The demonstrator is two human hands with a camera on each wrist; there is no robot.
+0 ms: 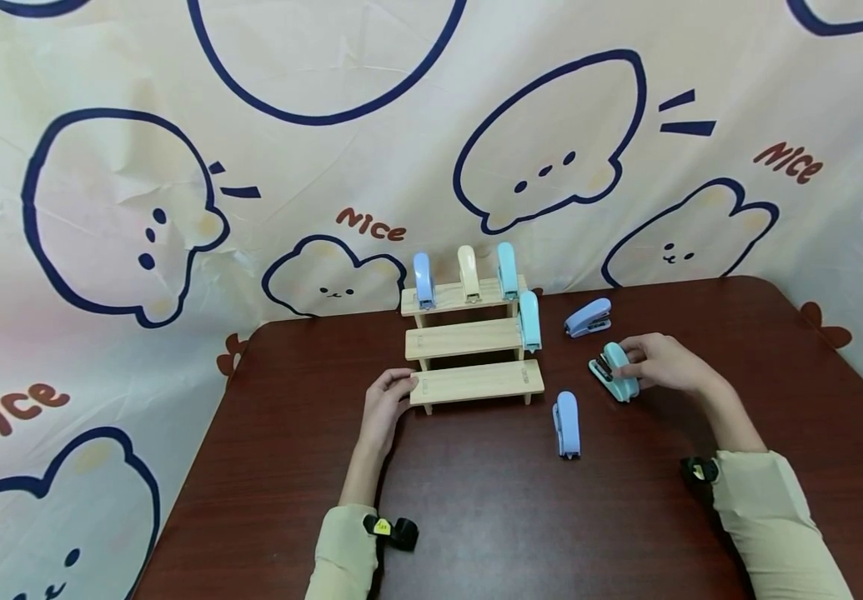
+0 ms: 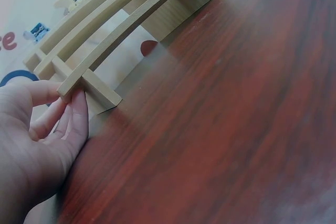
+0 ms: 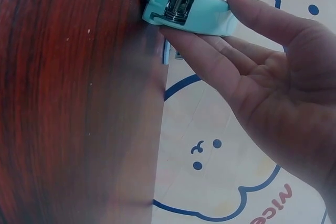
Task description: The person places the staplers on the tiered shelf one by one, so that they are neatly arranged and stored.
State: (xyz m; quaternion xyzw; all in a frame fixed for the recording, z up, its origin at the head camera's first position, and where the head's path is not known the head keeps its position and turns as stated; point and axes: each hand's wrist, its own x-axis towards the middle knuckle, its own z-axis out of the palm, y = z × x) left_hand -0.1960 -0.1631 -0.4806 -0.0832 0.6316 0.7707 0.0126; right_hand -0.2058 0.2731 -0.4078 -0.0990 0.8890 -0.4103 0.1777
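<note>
A three-tier wooden rack [image 1: 476,383] stands toward the back of the table. My left hand [image 1: 388,408] pinches the left end of its lowest shelf, thumb above and fingers below in the left wrist view. On the top shelf a blue stapler [image 1: 423,282], a cream stapler [image 1: 469,273] and a teal stapler [image 1: 507,272] stand in a row. Another teal stapler [image 1: 529,320] is at the right end of the middle shelf. To the right of the rack, my right hand [image 1: 659,363] grips a mint-green stapler [image 3: 205,11] between thumb and fingers.
Two loose blue staplers lie on the dark brown table [image 1: 476,508]: one stapler [image 1: 588,317] behind the right hand, the other stapler [image 1: 567,425] in front of the rack's right side. A cartoon-printed cloth [image 1: 416,167] hangs right behind the table's back edge.
</note>
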